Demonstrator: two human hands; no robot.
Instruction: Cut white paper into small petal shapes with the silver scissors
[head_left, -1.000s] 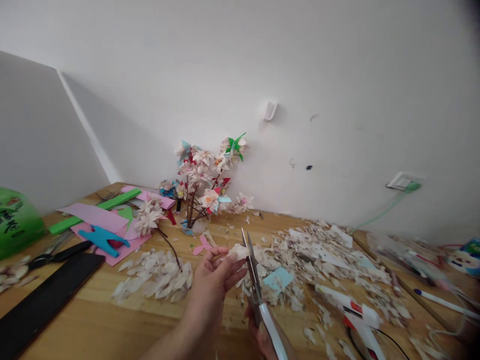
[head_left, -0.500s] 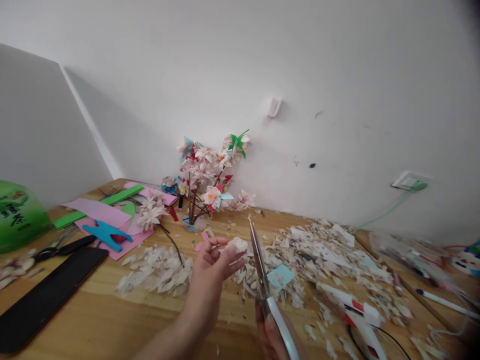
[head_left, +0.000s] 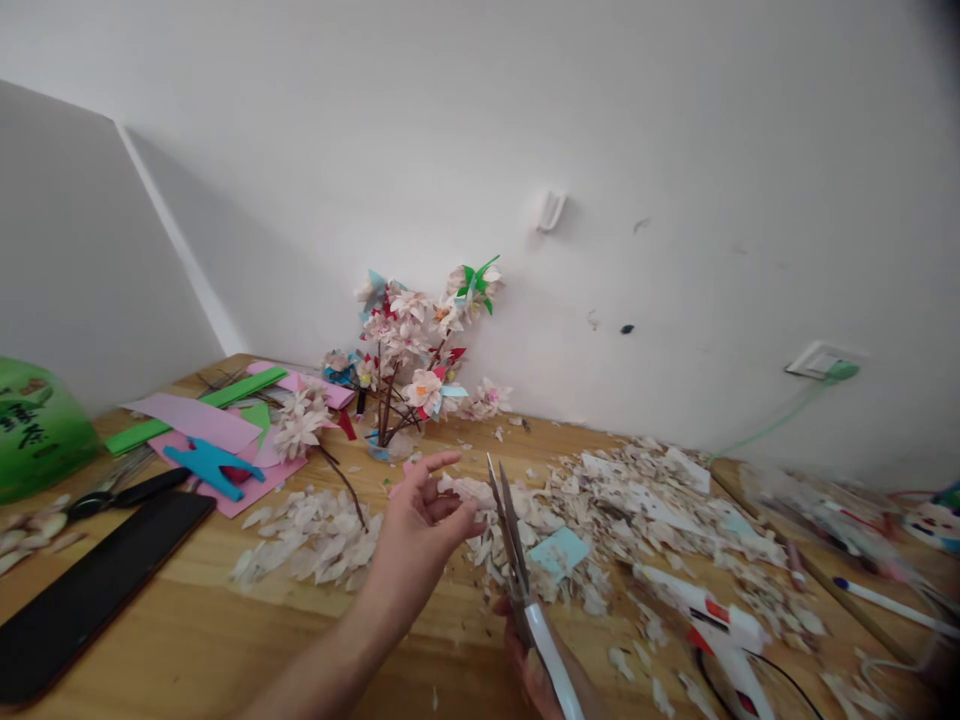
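Note:
Between the thumb and fingers of my left hand [head_left: 431,510] is a pale, papery petal-like piece [head_left: 466,487], partly covered by the fingers. My right hand [head_left: 536,655] is wrapped round the white handle of a pair of scissors [head_left: 519,550]. Their blades point up and away, slightly parted, just right of the papery piece. Whether a blade touches it I cannot tell. A loose heap of similar papery pieces [head_left: 667,510] spreads behind and right of the scissors, with a light-blue paper scrap [head_left: 560,552] on it. A smaller pile [head_left: 311,540] lies left of my left hand.
Handmade flowers on brown stems [head_left: 409,345] stand against the wall, and one flower branch [head_left: 304,420] lies nearer. Coloured paper [head_left: 199,425], a black phone-like slab [head_left: 105,590] and a green bag [head_left: 41,430] are left. A white glue gun [head_left: 720,625] and a pen [head_left: 892,605] lie right.
The scissors have shifted slightly left and down, and their blades have parted a little wider. My left hand has turned slightly, its fingers curling more over the papery piece.

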